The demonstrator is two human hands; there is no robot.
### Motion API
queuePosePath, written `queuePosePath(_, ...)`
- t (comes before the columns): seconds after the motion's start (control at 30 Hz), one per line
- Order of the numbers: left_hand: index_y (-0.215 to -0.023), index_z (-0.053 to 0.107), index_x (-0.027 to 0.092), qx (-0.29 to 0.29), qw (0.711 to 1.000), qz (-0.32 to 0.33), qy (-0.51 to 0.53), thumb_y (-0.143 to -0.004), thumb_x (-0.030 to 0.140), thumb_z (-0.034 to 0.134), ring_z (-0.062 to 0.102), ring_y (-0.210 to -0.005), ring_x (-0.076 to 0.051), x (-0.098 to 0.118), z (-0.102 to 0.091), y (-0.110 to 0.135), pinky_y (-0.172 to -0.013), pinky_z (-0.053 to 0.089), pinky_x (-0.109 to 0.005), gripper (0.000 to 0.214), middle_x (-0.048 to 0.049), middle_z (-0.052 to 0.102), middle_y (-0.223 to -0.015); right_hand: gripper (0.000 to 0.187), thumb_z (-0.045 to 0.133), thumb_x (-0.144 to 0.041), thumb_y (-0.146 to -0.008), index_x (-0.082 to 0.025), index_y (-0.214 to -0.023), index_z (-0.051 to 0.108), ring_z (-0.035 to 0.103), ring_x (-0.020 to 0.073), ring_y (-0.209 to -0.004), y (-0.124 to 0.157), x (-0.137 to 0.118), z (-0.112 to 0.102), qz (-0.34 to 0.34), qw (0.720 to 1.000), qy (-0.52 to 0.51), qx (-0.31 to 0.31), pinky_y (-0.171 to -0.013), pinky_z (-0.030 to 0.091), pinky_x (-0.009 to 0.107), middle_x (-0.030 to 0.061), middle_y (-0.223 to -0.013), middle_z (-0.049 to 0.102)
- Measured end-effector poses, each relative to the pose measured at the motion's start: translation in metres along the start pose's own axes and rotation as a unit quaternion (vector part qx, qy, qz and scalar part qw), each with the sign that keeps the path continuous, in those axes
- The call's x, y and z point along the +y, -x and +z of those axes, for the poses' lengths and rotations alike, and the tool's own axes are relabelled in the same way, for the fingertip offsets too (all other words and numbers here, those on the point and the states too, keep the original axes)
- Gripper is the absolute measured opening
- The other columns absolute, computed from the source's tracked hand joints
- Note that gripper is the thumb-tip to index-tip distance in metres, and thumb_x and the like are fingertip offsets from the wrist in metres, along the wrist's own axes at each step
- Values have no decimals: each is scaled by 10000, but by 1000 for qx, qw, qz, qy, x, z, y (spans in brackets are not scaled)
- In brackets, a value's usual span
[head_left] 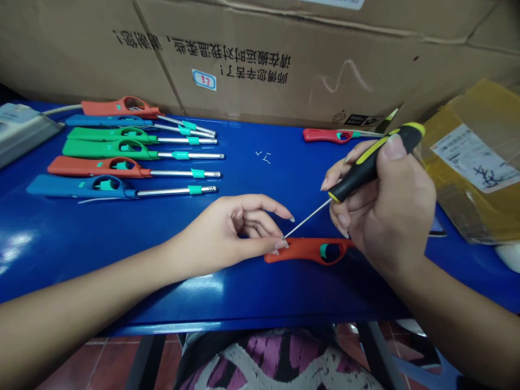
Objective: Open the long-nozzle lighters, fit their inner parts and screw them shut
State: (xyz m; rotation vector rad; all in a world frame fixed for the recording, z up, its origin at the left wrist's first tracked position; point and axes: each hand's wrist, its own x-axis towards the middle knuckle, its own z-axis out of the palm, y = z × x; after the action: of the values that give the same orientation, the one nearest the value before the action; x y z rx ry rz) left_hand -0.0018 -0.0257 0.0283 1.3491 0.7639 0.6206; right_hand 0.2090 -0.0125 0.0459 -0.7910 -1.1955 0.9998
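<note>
An orange gas lighter (303,250) lies flat on the blue table just in front of me, with its long handle to the left and a teal trigger in its opening. My left hand (244,227) rests over the handle's left end. Its thumb and a finger pinch what looks like a small screw (283,237), largely covered by the fingertips. My right hand (390,211) is closed around a black and yellow screwdriver (357,170). The thin shaft slants down left, and its tip meets the handle beside my left fingertips. The lighter's right end is hidden behind my right hand.
Several orange, blue and green lighters (109,148) lie in a row at left. A red lighter (327,135) lies at the back right. Small screws (266,157) are scattered mid-table. A large cardboard box (244,32) walls the back; a taped package (475,162) stands right.
</note>
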Motion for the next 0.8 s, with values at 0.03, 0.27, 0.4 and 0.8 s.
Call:
queuePosePath(0.03, -1144, 637, 139, -3, 1000, -1, -5, -862, 197, 757, 763, -797, -160, 0, 0, 0, -758, 592, -245, 311, -34, 788, -865, 282, 655, -469, -925, -197, -855, 642, 471, 87, -276, 0, 0, 0, -5, 1000, -4, 0, -201, 325, 210, 4, -668, 711)
queuePosePath(0.27, -1134, 639, 141, -1, 1000, 12, -14, -835, 161, 770, 764, -752, -155, -2, 1, -1, -707, 593, -231, 327, -30, 791, -832, 256, 660, -442, -923, -193, -867, 641, 470, 90, -268, -1, 2, -1, -11, 1000, -14, -20, -194, 324, 215, 12, -683, 716)
queuePosePath(0.4, -1151, 626, 133, -11, 1000, 23, -14, -838, 139, 759, 760, -735, -153, -1, 2, -1, -704, 601, -237, 340, -37, 790, -831, 285, 669, -484, -907, -206, -861, 624, 478, 87, -264, -2, 2, -2, 4, 999, -10, -35, -195, 322, 208, 1, -678, 714)
queuePosePath(0.8, -1141, 621, 142, 1, 999, 19, 34, -848, 123, 755, 753, -725, -135, -1, 1, 0, -723, 610, -232, 322, -27, 790, -836, 270, 630, -462, -904, -201, -837, 622, 517, 104, -329, -4, 0, -1, -22, 1000, -5, -13, -197, 325, 202, 8, -639, 682)
